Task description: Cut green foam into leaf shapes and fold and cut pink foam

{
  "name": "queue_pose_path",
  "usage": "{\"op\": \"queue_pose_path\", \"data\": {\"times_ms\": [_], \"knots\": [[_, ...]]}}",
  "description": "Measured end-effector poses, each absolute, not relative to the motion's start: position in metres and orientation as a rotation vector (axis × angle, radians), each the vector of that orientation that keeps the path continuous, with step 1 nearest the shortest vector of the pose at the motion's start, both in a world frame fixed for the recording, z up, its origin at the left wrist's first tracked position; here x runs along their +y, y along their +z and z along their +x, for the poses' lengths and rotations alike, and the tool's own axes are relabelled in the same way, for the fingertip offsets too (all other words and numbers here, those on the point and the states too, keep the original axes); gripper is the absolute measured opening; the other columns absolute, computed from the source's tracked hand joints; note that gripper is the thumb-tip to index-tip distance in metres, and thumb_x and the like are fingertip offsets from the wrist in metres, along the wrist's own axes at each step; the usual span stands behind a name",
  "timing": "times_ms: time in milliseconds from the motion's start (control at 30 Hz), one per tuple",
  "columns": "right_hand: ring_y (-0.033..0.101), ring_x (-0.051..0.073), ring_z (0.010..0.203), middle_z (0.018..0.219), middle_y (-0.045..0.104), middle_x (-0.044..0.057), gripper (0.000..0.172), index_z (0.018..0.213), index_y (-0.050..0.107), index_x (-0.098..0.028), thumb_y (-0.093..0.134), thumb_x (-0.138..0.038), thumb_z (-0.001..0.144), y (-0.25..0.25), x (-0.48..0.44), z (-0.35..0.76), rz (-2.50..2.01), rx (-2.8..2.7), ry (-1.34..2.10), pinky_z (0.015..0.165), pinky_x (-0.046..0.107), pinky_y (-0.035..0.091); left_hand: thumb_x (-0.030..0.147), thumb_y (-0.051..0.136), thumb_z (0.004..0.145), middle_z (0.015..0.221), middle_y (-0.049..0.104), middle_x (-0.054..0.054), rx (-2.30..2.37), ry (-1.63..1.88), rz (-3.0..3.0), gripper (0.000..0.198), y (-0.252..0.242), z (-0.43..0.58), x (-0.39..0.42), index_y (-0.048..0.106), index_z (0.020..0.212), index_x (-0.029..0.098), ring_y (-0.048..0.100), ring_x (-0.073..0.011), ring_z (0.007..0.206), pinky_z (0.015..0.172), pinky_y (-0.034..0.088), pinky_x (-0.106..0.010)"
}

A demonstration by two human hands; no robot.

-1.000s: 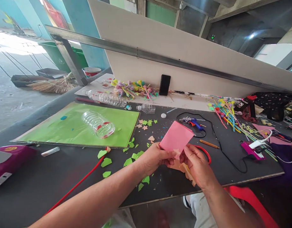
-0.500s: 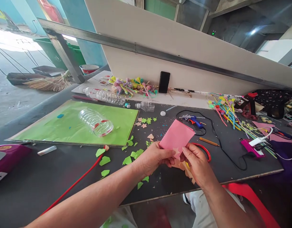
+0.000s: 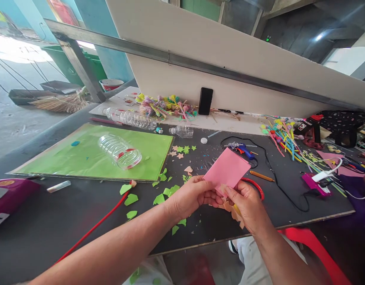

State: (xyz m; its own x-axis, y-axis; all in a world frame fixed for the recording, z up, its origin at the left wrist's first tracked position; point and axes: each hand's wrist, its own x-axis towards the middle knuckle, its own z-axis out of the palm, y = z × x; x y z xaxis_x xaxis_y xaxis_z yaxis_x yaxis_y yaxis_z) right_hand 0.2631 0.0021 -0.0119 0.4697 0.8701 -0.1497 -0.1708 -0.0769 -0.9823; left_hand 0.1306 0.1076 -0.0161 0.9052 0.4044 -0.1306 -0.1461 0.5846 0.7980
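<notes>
A folded pink paper (image 3: 228,168) is held up over the near part of the dark table. My left hand (image 3: 198,194) pinches its lower left edge, thumb on top. My right hand (image 3: 243,200) is closed at its lower right corner, where a small pale star shape lies against the paper, partly covered by the fingers. A bit of yellow shows under my right hand. Behind that hand a red-handled tool (image 3: 255,185) rests on the table, and peach paper scraps (image 3: 237,217) lie below it.
Green paper scraps (image 3: 159,199) and small stars (image 3: 186,149) lie left of the hands. Further left, a clear bottle (image 3: 119,152) sits on green sheets (image 3: 66,158). A blue glue gun (image 3: 245,151), an orange stick (image 3: 261,176) and a black cable lie right. A phone (image 3: 205,101) stands behind.
The pink paper has moved slightly right and turned a little clockwise. My right thumb now covers more of the pale star.
</notes>
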Motion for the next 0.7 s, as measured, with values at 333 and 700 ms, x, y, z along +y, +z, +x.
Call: {"op": "queue_pose_path", "data": {"times_ms": [333, 700], "knots": [[0.053, 0.013, 0.048, 0.063, 0.066, -0.001, 0.023, 0.083, 0.070, -0.022, 0.071, -0.043, 0.076, -0.010, 0.005, 0.264, -1.452, -0.735, 0.996, 0.042, 0.024, 0.038, 0.026, 0.071, 0.077, 0.072, 0.070, -0.011, 0.342, 0.301, 0.902, 0.022, -0.020, 0.131, 0.105, 0.071, 0.086, 0.005, 0.066, -0.0134, 0.063, 0.063, 0.053, -0.023], [0.055, 0.014, 0.066, 0.070, 0.062, 0.001, 0.025, 0.078, 0.071, -0.022, 0.059, -0.042, 0.088, -0.001, -0.006, 0.258, -1.024, -0.748, 1.135, 0.065, 0.027, 0.048, 0.025, 0.076, 0.070, 0.061, 0.066, -0.006, 0.203, 0.201, 0.734, 0.020, -0.021, 0.127, 0.113, 0.071, 0.074, 0.006, 0.062, -0.0111, 0.050, 0.048, 0.047, -0.018]]}}
